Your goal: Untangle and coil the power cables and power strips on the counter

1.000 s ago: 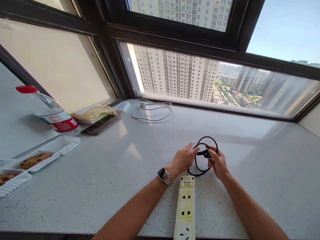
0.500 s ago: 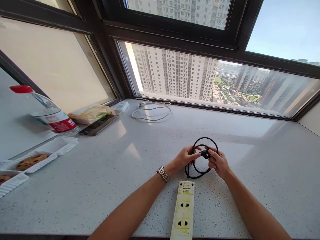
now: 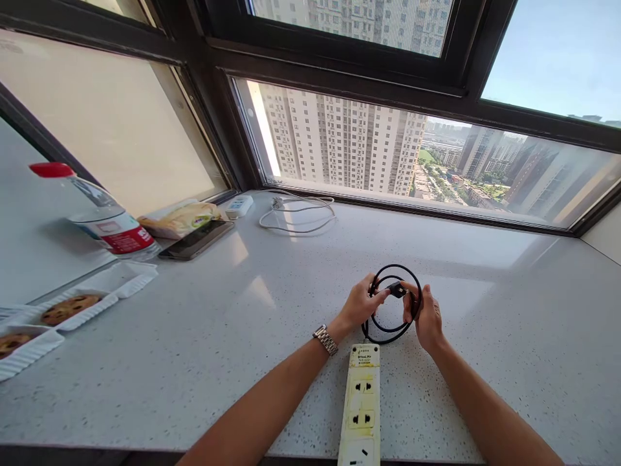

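Note:
A black power cord is looped into a round coil above the worktop. It runs into the top end of a yellowed white power strip, which lies lengthwise toward me. My left hand, with a metal watch at the wrist, grips the left side of the coil, its thumb against the black plug. My right hand is at the coil's right side, fingers bent through the loop and thumb raised outside, with the cord between them. One right finger reaches close to the plug's prongs.
Along the left wall stand a red-capped bottle, a wrapped food packet, a dark phone and a cookie tray. A small white adapter and a white cable lie near the window.
My right thumb has come off the plug and lifted. The right hand has shifted slightly right, onto the side of the coil, while the left keeps its hold.

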{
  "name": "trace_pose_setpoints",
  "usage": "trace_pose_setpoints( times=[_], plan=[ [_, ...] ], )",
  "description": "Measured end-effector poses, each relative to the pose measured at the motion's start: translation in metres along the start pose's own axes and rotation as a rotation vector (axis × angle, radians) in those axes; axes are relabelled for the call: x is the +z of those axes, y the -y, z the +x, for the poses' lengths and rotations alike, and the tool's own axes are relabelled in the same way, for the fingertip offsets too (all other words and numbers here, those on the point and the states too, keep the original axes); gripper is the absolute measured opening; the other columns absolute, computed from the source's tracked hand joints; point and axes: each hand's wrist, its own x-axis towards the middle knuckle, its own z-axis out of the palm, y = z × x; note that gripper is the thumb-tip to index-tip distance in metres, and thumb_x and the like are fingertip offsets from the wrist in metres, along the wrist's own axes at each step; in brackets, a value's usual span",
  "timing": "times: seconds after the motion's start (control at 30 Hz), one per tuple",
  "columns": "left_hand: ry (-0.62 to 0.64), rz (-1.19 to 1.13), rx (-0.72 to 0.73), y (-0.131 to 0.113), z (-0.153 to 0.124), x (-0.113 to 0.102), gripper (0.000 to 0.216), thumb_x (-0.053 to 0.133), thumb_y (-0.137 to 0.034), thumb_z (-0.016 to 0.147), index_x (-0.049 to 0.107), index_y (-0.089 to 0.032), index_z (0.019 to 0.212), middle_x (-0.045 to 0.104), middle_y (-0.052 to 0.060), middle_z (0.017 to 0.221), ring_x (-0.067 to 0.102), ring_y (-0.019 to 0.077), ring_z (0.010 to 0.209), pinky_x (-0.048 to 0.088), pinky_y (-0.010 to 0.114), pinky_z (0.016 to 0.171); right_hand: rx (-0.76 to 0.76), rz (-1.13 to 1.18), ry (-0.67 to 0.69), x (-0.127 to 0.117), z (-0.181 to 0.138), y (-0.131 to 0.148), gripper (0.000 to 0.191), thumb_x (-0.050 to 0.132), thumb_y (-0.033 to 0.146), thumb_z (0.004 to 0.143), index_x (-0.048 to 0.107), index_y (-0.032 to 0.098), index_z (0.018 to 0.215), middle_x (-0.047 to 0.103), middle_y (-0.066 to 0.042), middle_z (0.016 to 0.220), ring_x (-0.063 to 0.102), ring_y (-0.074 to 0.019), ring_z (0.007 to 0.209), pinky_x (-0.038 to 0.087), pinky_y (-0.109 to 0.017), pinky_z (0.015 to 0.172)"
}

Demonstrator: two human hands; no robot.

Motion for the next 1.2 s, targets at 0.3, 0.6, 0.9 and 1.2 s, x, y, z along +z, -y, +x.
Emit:
trace_pose_setpoints(
  times=[0.3,0.6,0.9,1.2],
  plan=[
    [0.072,0.060,-0.079,0.006,0.003,-0.003,0.027,0.058,-0.041,0.076,0.049,-0.017,0.068,0.056,-0.002,0.058,0.056,0.0114,0.038,0.039,0.020,0.035,-0.079,-0.222,-0.002,0.003,-0.010,0.004,0.051,0.047,0.061,0.085,0.062,0.014,0.102,0.043,0.008,0.043,0.035,-0.0069,0.032,0.032,-0.020,0.033],
    [-0.008,-0.449,-0.307,-0.009,-0.003,-0.005,0.048,0.071,-0.040,0.068,0.042,-0.020,0.101,0.054,-0.006,0.069,0.046,0.0036,0.041,0.029,0.015,0.037,0.054,-0.183,0.004,-0.006,0.005,-0.011,0.054,0.051,0.069,0.078,0.060,0.017,0.087,0.038,0.009,0.049,0.036,-0.0066,0.035,0.035,-0.021,0.036],
    [-0.032,-0.705,-0.255,-0.009,-0.006,-0.005,0.052,0.069,-0.038,0.071,0.038,-0.023,0.110,0.049,-0.006,0.076,0.041,0.0022,0.047,0.034,0.016,0.047,0.095,-0.229,0.024,-0.008,0.010,-0.010,0.055,0.055,0.066,0.077,0.063,0.015,0.098,0.046,0.006,0.057,0.045,-0.0090,0.041,0.040,-0.024,0.043],
    [-0.364,-0.295,-0.083,0.014,0.011,-0.021,0.040,0.064,-0.042,0.074,0.053,-0.020,0.106,0.053,-0.003,0.070,0.043,0.0070,0.054,0.036,0.018,0.050,-0.524,-0.749,0.297,0.009,-0.024,0.005,0.037,0.050,0.044,0.089,0.059,0.021,0.117,0.059,-0.014,0.116,0.053,-0.0247,0.108,0.044,-0.041,0.090]
  ],
)
